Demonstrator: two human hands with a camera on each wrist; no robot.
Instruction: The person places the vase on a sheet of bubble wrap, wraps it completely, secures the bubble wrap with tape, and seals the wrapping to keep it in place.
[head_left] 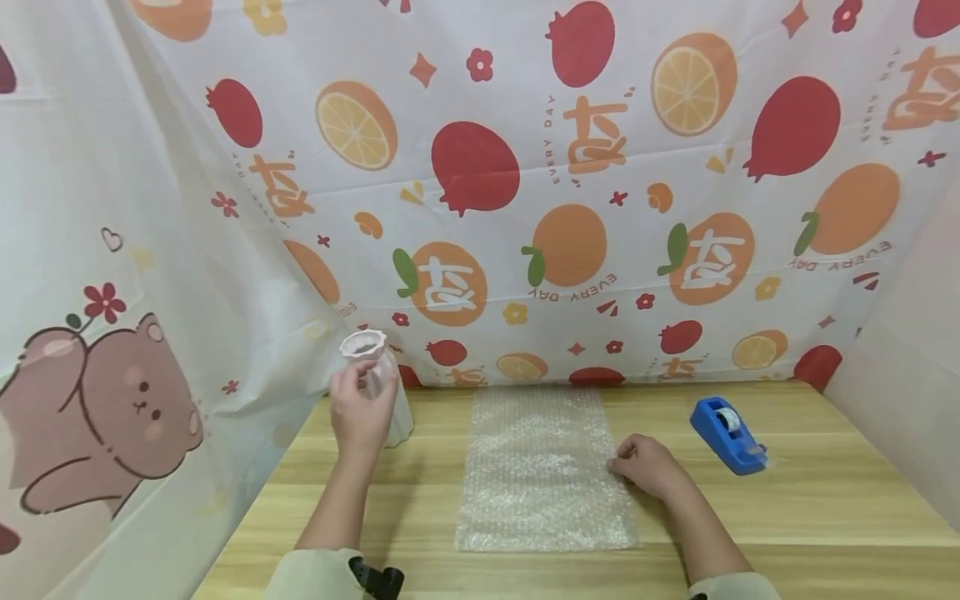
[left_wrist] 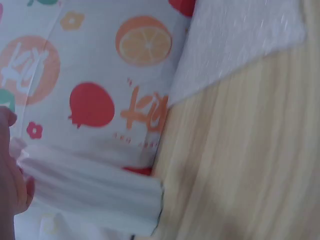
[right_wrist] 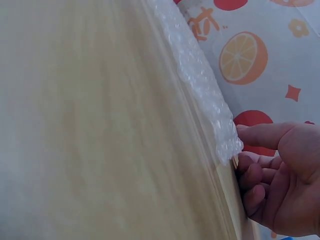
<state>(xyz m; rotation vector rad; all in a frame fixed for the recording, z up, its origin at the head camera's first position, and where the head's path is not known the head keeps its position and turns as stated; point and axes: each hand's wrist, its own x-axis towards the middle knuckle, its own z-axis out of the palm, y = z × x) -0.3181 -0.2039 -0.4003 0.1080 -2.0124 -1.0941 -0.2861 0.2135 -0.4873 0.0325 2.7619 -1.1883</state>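
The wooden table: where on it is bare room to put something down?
Bare: right of the blue tape dispenser, and in front of it; also, more narrowly, between the white vase and the bubble wrap. Crowded: the wrap's right edge, where the right hand is, and around the vase, which the left hand holds.

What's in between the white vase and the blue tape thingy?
In the head view, the bubble wrap and the right hand are between the white vase and the blue tape dispenser.

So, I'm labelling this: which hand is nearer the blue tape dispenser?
Right. The right hand is at the bubble wrap, left of the dispenser; the left hand is farther left, at the white vase.
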